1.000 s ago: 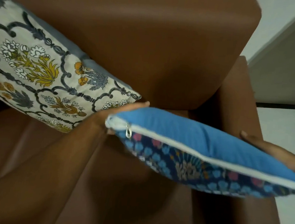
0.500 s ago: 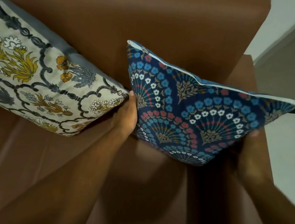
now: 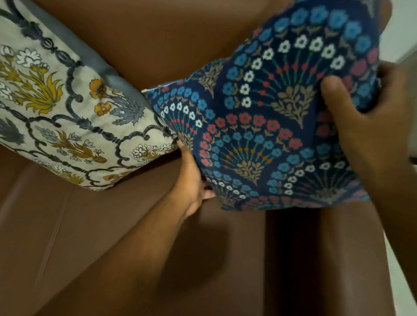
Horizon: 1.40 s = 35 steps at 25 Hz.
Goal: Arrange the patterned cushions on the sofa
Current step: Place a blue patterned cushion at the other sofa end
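A navy cushion [image 3: 268, 127] with fans of blue, red and white flowers stands tilted at the right end of the brown sofa [image 3: 129, 239], its patterned face toward the camera, its upper part leaning against the backrest and its right side over the armrest. The right hand [image 3: 367, 116] clasps its upper right edge, thumb pressed into the patterned face and fabric bunched under it, so that grip is closed on the cushion. The left hand [image 3: 192, 184] is at the cushion's lower left edge, fingertips tucked behind the fabric; its grip also holds the navy cushion. Just to the left, a cream cushion [image 3: 63, 109] with grey scrollwork and yellow flowers leans against the backrest, its right corner touching the navy cushion's left corner. The seat in front of both is bare brown leather.
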Available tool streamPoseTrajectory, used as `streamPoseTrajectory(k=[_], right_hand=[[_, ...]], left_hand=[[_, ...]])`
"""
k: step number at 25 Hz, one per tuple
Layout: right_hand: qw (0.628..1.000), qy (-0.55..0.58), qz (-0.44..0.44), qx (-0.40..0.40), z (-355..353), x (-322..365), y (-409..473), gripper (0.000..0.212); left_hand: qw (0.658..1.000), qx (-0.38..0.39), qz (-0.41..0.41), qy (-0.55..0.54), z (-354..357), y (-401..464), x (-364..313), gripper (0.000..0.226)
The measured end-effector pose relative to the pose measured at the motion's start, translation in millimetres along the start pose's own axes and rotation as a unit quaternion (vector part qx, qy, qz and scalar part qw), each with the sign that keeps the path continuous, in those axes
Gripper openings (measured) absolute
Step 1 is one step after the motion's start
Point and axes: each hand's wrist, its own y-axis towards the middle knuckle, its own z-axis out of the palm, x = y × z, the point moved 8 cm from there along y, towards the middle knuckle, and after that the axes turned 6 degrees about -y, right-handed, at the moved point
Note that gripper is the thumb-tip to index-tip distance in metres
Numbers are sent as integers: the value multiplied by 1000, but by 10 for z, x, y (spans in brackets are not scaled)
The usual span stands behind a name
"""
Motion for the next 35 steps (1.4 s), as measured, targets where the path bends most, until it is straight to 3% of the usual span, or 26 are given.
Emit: streamPoseTrajectory(k=[3,5,7,11,15,18,21,23,25,27,29,31,32,33,34,35], right_hand=[[992,-29,-53,109,249,-34,177,99],[985,-29,-69,157,329,-137,249,89],[983,-34,-75,166,360,-211,331,86],[979,-71,-147,124,366,-135,381,99],[968,-64,-171,172,253,-282,204,103],[957,-180,-186,131,23,-435,-226,104],[904,-304,-266,139,117,-391,-491,102],[909,-339,-197,142,133,-503,-499,107],[933,-326,-86,126,4,-676,-706,110],[939,-314,-55,126,-40,-774,-1256,100],[960,-234,-19,149,154,-822,-1743,83],[977,-62,144,146,479,-962,-2074,51],[954,46,266,130,692,-1013,-2192,38],[899,143,396,118,941,-1053,-2337,23],[819,243,506,122,1258,-1060,-2492,17],[727,335,584,132,1595,-971,-2602,41]], left_hand=[[996,-19,-28,-81,22,60,226,94],[994,-20,-36,-96,17,72,315,104],[995,-18,-23,-96,0,57,393,107],[994,-37,-9,-105,-96,43,451,120],[994,-61,32,-90,-242,131,351,97],[998,-29,39,-43,-280,128,274,100],[996,-15,77,40,-315,41,109,63],[995,-20,79,61,-326,-16,40,57],[993,0,61,98,-214,-150,-23,81],[982,-8,50,180,-162,-341,-129,79],[935,-67,177,299,-193,-575,-538,55],[847,-119,353,378,-132,-830,-1115,50],[804,-131,429,391,-54,-919,-1403,42],[774,-121,476,400,61,-948,-1647,37],[757,-90,499,412,204,-917,-1839,38],[752,-43,497,431,373,-811,-1967,45]])
